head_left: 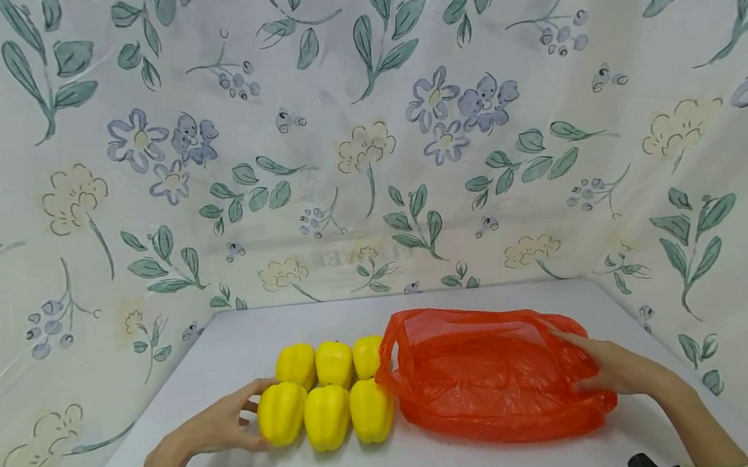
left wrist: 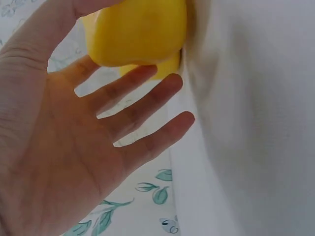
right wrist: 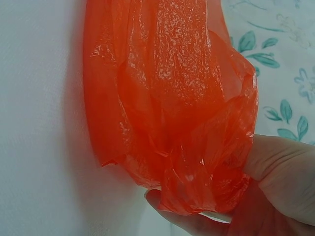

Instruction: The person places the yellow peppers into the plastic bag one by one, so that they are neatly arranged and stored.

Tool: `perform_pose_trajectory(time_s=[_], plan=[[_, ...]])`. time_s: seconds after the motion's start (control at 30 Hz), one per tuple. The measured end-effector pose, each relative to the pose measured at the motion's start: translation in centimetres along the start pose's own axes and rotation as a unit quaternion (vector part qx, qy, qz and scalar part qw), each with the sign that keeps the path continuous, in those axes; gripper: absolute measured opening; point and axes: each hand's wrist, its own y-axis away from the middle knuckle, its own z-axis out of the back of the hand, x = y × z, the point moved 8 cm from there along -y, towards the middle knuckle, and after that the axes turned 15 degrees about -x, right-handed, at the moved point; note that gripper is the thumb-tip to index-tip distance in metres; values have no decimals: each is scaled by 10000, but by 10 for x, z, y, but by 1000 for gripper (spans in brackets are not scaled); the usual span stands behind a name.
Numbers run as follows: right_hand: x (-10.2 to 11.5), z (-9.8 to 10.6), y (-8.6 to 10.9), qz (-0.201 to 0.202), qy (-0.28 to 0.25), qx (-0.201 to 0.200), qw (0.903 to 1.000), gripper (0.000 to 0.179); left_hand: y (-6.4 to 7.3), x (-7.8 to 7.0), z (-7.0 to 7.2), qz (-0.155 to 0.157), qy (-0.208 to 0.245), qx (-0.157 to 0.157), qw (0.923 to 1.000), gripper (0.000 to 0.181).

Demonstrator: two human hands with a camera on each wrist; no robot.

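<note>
Yellow bell peppers (head_left: 327,418) stand in two rows on the white table, left of centre. My left hand (head_left: 220,423) is at the left end of the front row, its fingers spread around the side of the nearest pepper (head_left: 283,414). In the left wrist view that hand (left wrist: 74,132) shows a bare palm and extended fingers beside the pepper (left wrist: 140,32). A thin red plastic bag (head_left: 491,378) lies right of the peppers, its loop at their edge. My right hand (head_left: 622,369) touches the bag's right end, index finger stretched along it; crumpled film (right wrist: 197,182) partly hides its fingers.
The white table (head_left: 237,332) ends at a hanging cloth (head_left: 372,211) printed with leaves and flowers, which also rises at both sides. A dark object (head_left: 649,465) shows at the bottom edge near my right forearm.
</note>
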Motion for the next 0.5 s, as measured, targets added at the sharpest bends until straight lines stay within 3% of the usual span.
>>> perform_pose_trajectory(time_s=[0.3, 0.5], plan=[[4, 2, 1, 153, -76, -59, 9998, 90, -2, -15, 16, -146, -145, -370, 9991, 83], [6, 2, 1, 223, -52, -103, 9997, 89, -9, -32, 19, -281, -141, -629, 9975, 84]])
